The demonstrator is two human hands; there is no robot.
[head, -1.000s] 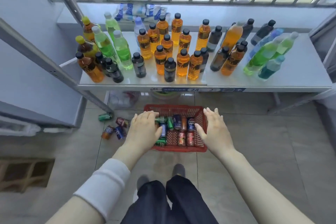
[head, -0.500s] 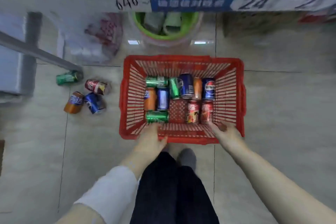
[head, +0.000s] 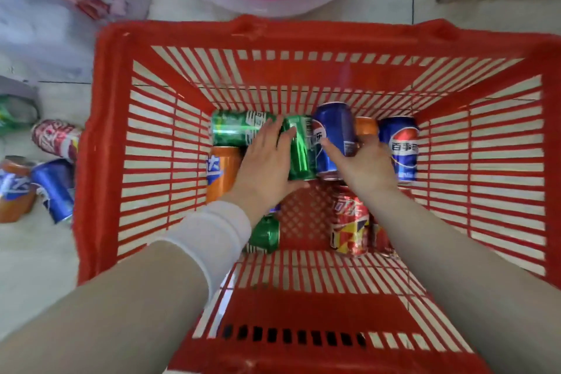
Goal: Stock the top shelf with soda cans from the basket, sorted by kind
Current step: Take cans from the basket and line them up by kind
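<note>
Bright, even light — edges warped, slightly blurred.

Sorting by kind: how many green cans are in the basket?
3: one green can lying back left, a second gripped by the left hand, a third at the front under that forearm. Others may be hidden.
</note>
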